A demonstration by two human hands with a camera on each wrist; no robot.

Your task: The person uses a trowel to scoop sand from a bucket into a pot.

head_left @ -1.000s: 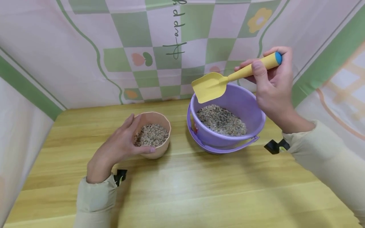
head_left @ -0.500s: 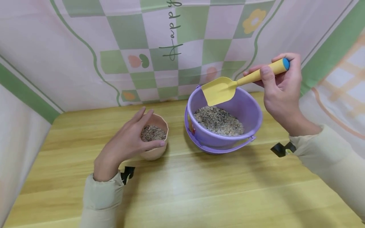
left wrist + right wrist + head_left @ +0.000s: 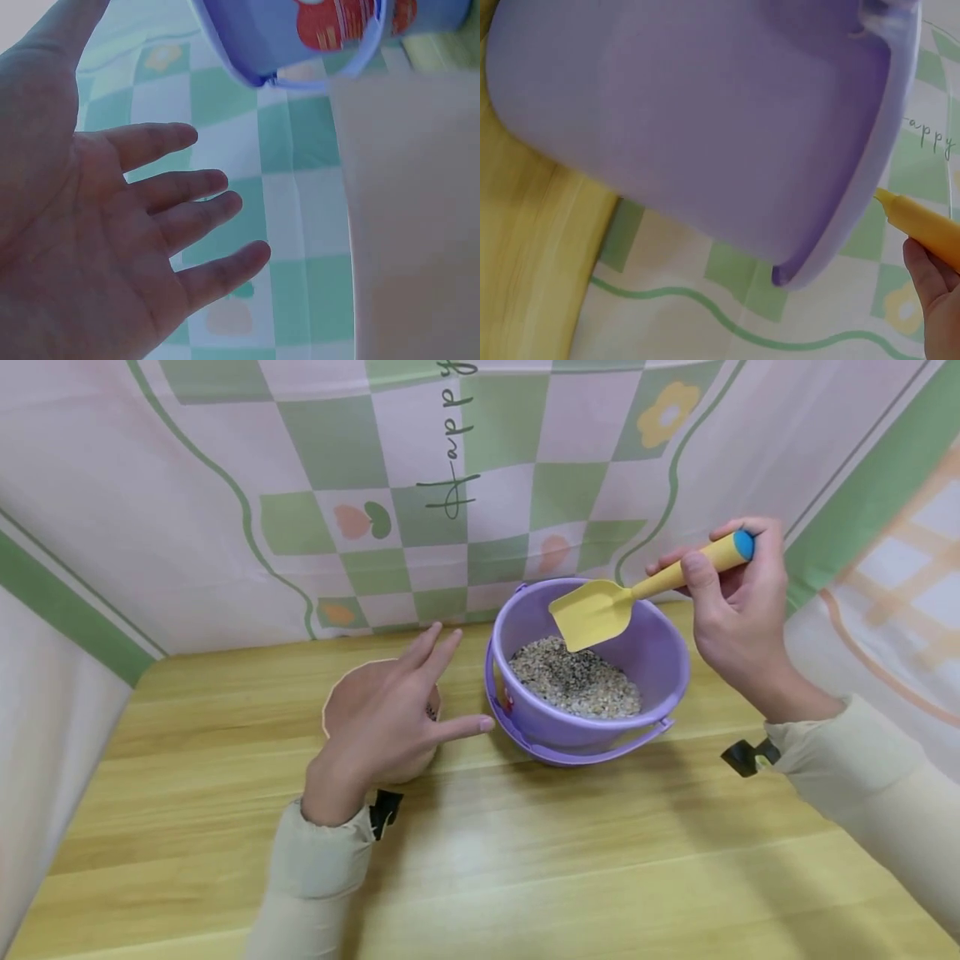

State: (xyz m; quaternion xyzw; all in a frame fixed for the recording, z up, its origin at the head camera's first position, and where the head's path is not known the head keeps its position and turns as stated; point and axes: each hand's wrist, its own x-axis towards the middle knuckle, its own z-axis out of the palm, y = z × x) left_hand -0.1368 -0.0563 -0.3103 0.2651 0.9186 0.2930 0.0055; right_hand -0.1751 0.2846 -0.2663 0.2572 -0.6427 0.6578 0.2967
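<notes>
My right hand (image 3: pixel 742 610) grips the handle of a yellow toy shovel (image 3: pixel 592 614) with a blue end cap. Its blade is tilted over a purple bucket (image 3: pixel 543 718), which holds coarse, gravel-like grains (image 3: pixel 585 681). My left hand (image 3: pixel 390 718), fingers straight and spread, is above a peach-coloured cup (image 3: pixel 348 693) and covers most of its opening. In the left wrist view the palm (image 3: pixel 82 225) holds nothing, and the cup's wall (image 3: pixel 412 225) stands apart from the fingers. The right wrist view shows the bucket's side (image 3: pixel 690 112) and the shovel's handle (image 3: pixel 926 229).
Both containers stand on a wood-grain table (image 3: pixel 480 868), near its back edge. A green-and-white checked cloth (image 3: pixel 435 468) hangs behind them. The bucket's purple carrying handle (image 3: pixel 600 757) hangs down at the front.
My left hand has let go of the cup and moved right across it, fingers spreading. My right hand has shifted right and lowered slightly, carrying the shovel blade further over the bucket.
</notes>
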